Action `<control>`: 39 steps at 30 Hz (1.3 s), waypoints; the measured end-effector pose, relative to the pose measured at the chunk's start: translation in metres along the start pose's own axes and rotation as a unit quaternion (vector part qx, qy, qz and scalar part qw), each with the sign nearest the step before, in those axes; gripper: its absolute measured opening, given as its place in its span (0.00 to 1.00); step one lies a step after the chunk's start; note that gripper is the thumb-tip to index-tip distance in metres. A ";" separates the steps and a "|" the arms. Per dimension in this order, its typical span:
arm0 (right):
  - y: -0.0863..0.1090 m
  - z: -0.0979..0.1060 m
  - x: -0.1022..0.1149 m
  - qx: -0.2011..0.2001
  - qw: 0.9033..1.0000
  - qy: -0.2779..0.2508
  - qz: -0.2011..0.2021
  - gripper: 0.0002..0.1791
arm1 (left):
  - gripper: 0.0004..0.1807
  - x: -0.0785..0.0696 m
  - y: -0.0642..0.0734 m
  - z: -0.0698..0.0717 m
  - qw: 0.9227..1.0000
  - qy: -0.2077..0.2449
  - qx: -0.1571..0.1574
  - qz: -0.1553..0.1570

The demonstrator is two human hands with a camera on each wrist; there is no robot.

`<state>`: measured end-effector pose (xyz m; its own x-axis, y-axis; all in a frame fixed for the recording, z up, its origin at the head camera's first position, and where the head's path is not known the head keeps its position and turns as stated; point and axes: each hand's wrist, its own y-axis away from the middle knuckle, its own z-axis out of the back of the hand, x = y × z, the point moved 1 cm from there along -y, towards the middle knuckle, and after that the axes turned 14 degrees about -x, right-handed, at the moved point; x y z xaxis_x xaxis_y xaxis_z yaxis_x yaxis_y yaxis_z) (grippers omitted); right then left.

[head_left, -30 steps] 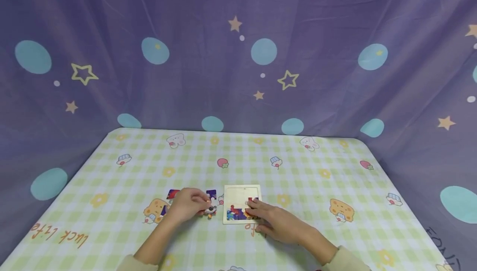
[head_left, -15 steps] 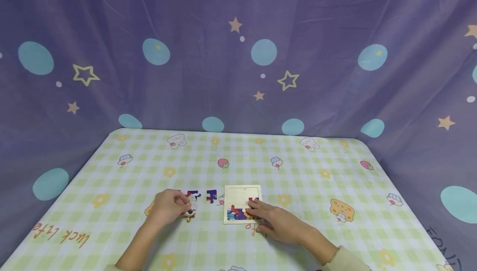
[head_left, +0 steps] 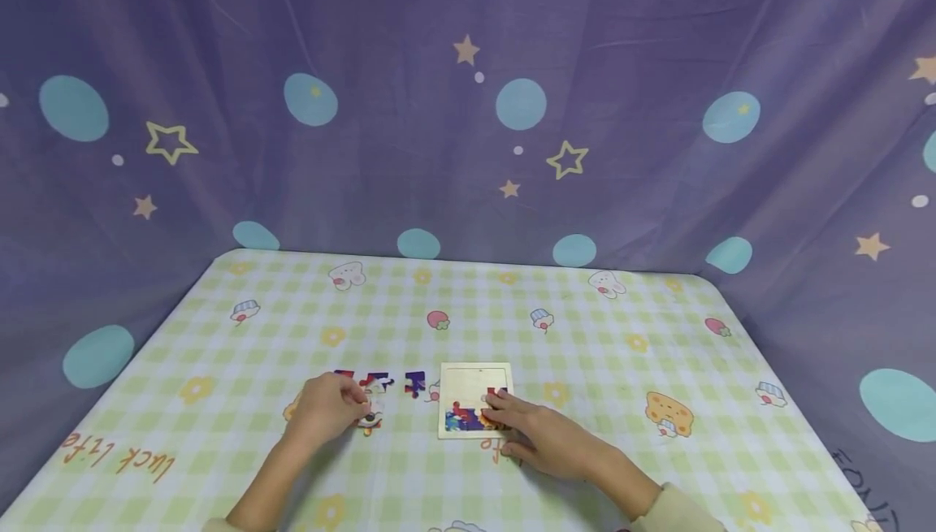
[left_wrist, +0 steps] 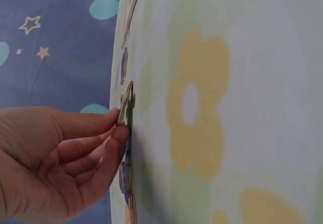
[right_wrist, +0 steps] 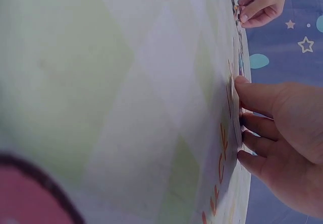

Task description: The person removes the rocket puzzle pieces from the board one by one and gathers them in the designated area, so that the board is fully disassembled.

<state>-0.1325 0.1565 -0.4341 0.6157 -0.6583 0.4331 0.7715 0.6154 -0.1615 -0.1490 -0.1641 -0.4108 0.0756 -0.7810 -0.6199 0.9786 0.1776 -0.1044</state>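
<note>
Counter (head_left: 595, 357): green-and-white check with printed cakes, flowers and rabbits; near edge out of view.

Left hand (head_left: 325, 410): left of the counter's middle, well short of the far edge. Grip clamped on a piece (head_left: 374, 413), pinched between thumb and finger. The piece is white with a dark spot, orange on its near side; it sits right at the fingertips, on the side facing the counter's right edge. In the left wrist view it is tilted; whether it touches the counter, cannot tell.

Purple piece (head_left: 414, 384): loose, between left hand and tray, nearer the far edge than the grip. Purple-and-white piece (head_left: 379, 382): just beyond the pinched one. Red piece (head_left: 345, 374): just beyond the left hand, partly hidden by it.

Tray (head_left: 475, 366): pale, square, midway between the counter's left and right edges; bare board on its far side, fitted pieces (head_left: 462, 420) on its near side.

Right hand (head_left: 544, 430): fingers extended over the tray's right side, resting on it; grip apart, thumb spread from the fingers toward the near edge. Pale sleeve (head_left: 676, 509) at the wrist.

Curtain (head_left: 409, 150): violet, with stars, beyond the far edge.
</note>
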 end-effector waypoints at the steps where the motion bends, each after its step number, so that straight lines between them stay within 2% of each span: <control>1: 0.000 0.000 0.000 0.000 1.000 0.000 0.000 0.29 | 0.04 0.000 0.000 -0.001 1.000 0.003 0.000 -0.001; 8: 0.000 -0.001 -0.002 0.001 1.000 0.000 0.003 0.29 | 0.06 0.001 -0.001 -0.004 1.000 -0.011 -0.008 -0.008; 15: 0.000 0.000 -0.001 -0.001 1.000 0.000 0.005 0.29 | 0.07 -0.003 -0.002 -0.002 1.000 -0.022 -0.001 0.002; 21: -0.001 0.000 -0.001 0.001 1.000 0.002 0.002 0.29 | 0.07 -0.003 -0.002 -0.002 1.000 -0.023 0.003 0.014; 28: 0.000 0.000 -0.001 0.007 1.000 -0.009 0.001 0.28 | 0.07 -0.003 -0.003 0.000 1.000 -0.013 -0.004 0.008; 33: 0.000 0.001 0.001 0.006 1.000 -0.004 0.000 0.28 | 0.05 -0.012 -0.004 0.001 1.000 0.006 -0.004 -0.001; 39: 0.000 -0.001 0.004 -0.017 0.997 0.062 0.031 0.28 | 0.05 -0.033 -0.002 -0.007 0.999 0.035 0.013 -0.009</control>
<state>-0.1299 0.1530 -0.4331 0.6752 -0.6700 0.3086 0.7357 0.6420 -0.2159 -0.1548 -0.1342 -0.3953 0.0458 -0.7403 -0.6707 0.9844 0.1475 -0.0956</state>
